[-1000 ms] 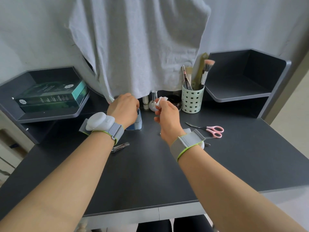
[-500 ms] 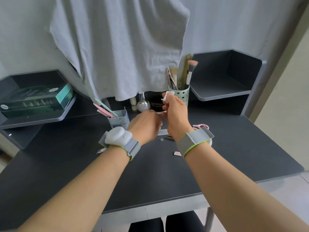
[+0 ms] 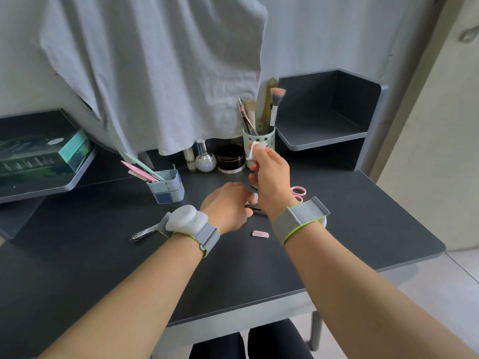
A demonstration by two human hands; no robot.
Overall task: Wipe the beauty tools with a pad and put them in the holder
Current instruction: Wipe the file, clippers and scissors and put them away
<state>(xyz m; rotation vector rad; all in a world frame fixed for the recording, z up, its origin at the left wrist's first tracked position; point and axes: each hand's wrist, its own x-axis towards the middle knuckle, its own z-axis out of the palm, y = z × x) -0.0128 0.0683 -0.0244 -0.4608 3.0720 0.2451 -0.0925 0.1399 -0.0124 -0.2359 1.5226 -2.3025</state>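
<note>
Pinching 1 pad (image 3: 255,149), R hand (image 3: 272,182); L hand (image 3: 228,208) touching 1 metal tool (image 3: 255,209), grip unclear

Two holders stand on the surface: a blue holder (image 3: 167,187) and a green cup (image 3: 261,141). Right of the blue holder sit two jars (image 3: 230,158), one nail clipper (image 3: 143,233), one pair of scissors (image 3: 299,191).

The dark grey counter (image 3: 363,216) looks matt and smooth. A shiny metal nail clipper (image 3: 144,233) lies on it. The pale green perforated plastic brush cup (image 3: 269,137) looks matt; the hanging grey cloth (image 3: 155,73) is creased; the round black jar (image 3: 230,158) is glossy.
</note>
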